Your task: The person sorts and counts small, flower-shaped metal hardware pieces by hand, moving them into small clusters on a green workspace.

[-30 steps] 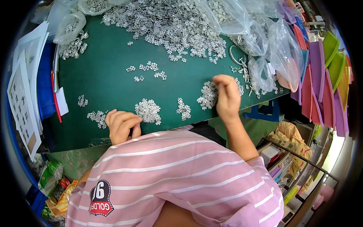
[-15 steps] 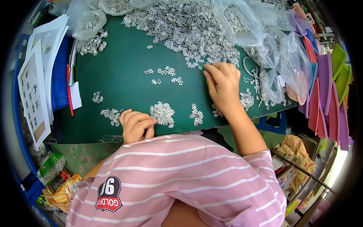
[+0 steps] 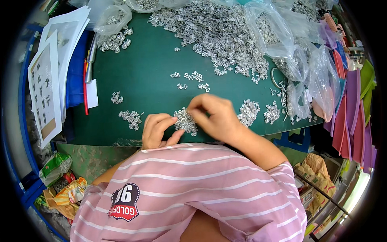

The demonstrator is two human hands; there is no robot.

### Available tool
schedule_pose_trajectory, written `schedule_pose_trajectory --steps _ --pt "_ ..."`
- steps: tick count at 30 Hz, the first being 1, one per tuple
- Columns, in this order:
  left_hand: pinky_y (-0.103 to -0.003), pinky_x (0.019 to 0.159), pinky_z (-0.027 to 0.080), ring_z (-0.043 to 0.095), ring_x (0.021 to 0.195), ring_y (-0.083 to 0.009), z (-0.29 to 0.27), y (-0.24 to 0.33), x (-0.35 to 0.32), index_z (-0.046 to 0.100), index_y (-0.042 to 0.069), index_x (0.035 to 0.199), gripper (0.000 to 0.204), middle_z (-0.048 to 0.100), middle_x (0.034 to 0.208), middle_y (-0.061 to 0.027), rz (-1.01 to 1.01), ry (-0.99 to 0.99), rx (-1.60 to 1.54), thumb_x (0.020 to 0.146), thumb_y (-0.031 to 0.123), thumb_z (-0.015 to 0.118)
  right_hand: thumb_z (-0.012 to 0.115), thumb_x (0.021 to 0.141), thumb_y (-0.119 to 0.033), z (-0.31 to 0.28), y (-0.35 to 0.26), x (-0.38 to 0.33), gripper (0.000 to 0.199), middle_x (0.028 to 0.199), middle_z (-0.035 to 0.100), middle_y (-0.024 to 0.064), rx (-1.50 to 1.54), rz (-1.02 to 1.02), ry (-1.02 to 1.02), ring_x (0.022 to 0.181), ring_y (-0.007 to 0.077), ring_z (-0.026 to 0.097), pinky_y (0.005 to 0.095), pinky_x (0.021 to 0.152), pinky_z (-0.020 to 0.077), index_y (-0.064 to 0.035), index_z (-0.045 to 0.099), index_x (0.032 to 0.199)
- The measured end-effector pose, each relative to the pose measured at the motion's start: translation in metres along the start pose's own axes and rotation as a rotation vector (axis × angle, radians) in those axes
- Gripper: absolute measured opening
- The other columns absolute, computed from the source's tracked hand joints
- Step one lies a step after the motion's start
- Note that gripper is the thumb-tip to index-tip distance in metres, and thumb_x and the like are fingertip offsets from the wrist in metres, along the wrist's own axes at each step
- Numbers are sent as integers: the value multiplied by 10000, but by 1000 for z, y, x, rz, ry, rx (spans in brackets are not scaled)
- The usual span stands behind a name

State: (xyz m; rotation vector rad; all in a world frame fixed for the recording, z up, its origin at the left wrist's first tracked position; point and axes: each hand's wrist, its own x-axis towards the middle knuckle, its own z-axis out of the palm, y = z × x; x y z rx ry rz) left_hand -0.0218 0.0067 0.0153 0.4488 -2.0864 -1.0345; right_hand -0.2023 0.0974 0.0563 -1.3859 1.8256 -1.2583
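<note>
Since half a second earlier, the right hand (image 3: pixel 213 117) had been drawn back from the far heap to the near edge of the desk (image 3: pixel 149 76), beside the left hand (image 3: pixel 158 130). Both were found at a small pile of metal pieces (image 3: pixel 186 121) lying between them near the desk's front edge. The right fingers (image 3: pixel 197 105) were pinched together over the pile, probably on a piece, though that piece was hidden. The left fingers (image 3: pixel 167 121) were loosely curled, their tips touching the pile's edge.

The pieces were judged light, stiff, tiny and apt to scatter; a fingertip pinch on single pieces was considered suitable.

Further small piles (image 3: pixel 249 112) were noted to the right, a large heap (image 3: pixel 217 32) at the far side, clear plastic bags (image 3: pixel 294 60) to the right, and printed sheets (image 3: pixel 44 84) to the left. Nothing was seen obstructing the hands.
</note>
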Motion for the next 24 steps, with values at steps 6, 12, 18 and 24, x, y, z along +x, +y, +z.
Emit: schedule_pose_trajectory --steps 6,12,18,24 --pt "-274 603 543 653 756 -218 -15 -3 19 688 4 884 213 664 849 -108 92 -35 -8 719 -96 778 679 877 -32 16 -14 -1 95 829 703 120 267 162 -91 750 244 705 320 677 552 -14 638 960" --pt "-373 724 439 614 738 -259 -68 -17 26 699 42 841 162 657 786 -71 100 48 447 714 16 797 680 779 45 -25 31 15 181 905 621 124 -568 -186 127 865 321 598 396 745 497 -14 696 949" --pt "-354 779 408 574 806 -246 -80 -26 7 706 35 895 98 635 852 -65 47 -30 607 804 44 740 700 777 -2 -20 37 22 86 867 604 96 -539 -235 137 820 299 583 403 730 486 -26 684 858" --pt "-384 859 393 599 910 -255 -65 -16 6 707 90 920 142 665 945 -62 27 23 489 795 129 761 691 803 -10 -16 43 23 147 878 604 119 -418 -159 119 847 351 588 411 761 491 -42 651 941"
